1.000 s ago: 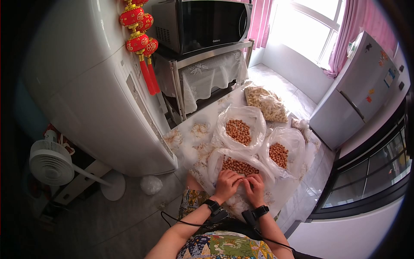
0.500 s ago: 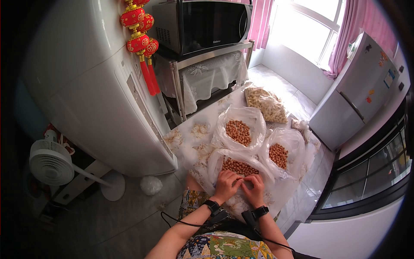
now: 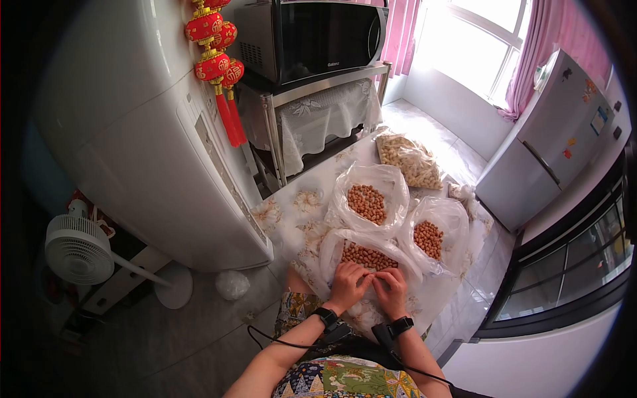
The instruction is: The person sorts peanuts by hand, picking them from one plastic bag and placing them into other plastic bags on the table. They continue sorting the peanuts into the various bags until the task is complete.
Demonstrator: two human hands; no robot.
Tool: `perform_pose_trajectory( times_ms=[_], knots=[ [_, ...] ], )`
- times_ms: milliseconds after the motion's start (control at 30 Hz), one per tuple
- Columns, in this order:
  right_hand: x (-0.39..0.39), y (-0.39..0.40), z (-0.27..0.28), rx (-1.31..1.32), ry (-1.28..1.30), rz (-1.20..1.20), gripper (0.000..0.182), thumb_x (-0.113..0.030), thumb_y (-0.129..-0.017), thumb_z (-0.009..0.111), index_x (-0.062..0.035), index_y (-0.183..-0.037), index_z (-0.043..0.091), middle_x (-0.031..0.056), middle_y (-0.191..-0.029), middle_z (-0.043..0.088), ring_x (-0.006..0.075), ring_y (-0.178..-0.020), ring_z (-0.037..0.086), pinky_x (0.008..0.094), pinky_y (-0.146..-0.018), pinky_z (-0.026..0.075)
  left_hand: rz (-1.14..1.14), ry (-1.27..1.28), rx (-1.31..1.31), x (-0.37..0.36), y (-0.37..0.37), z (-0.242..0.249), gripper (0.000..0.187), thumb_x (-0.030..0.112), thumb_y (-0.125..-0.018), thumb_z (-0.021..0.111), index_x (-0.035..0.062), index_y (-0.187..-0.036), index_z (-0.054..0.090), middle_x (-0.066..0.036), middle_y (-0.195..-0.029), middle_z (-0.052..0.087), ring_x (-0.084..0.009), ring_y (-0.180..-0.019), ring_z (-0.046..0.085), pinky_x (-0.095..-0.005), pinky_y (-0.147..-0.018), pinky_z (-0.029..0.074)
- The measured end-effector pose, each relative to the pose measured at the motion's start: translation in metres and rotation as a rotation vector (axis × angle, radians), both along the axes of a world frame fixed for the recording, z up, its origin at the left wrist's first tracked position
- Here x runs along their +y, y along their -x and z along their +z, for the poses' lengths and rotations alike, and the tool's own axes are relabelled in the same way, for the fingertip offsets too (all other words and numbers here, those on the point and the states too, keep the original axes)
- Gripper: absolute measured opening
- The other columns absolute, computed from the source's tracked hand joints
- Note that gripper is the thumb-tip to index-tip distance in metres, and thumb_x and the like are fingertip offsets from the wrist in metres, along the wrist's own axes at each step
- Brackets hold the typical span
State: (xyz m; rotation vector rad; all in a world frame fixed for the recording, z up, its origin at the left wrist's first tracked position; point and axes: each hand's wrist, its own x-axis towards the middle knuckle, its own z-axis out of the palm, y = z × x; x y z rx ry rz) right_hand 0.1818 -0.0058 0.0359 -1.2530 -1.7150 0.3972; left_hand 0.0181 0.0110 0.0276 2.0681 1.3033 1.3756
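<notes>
My left hand (image 3: 348,285) and my right hand (image 3: 390,290) meet at the fingertips over the near edge of an open plastic bag (image 3: 332,247). Both have their fingers pinched together; whatever is between them is too small to make out. Reddish-brown shelled peanuts (image 3: 366,256) lie in this bag, just beyond my fingers. Farther back stands a second open bag (image 3: 393,182) with peanuts (image 3: 366,203) in it. To the right, a third bag (image 3: 456,222) holds more peanuts (image 3: 428,239).
A bag of unshelled peanuts (image 3: 408,159) lies at the table's far end, with a small plastic bag (image 3: 463,193) near it. The flowered tablecloth (image 3: 302,199) covers the table. Around it stand a microwave (image 3: 332,40) on a rack, a fridge (image 3: 544,139) and a fan (image 3: 79,249).
My fingertips have shifted very slightly while staying pinched together. The bags and the peanuts in them look the same.
</notes>
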Motion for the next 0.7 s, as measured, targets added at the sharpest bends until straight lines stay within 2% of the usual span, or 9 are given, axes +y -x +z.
perform_pose_trajectory(
  times_ms=[700],
  knots=[
    [0.0010,-0.0004,-0.0002,-0.007,-0.022,0.009,0.018,-0.002,-0.080,0.081,-0.0026,-0.097,0.075,0.0121,-0.096,0.069,0.0294,-0.090,0.066,0.0382,-0.078,0.054,-0.003,-0.012,-0.005,0.0000,0.0000,0.0024,0.015,0.020,-0.088,0.075,0.0059,-0.086,0.070,-0.009,-0.086,0.068,-0.0313,-0.090,0.065,-0.0443,-0.088,0.047]
  ],
)
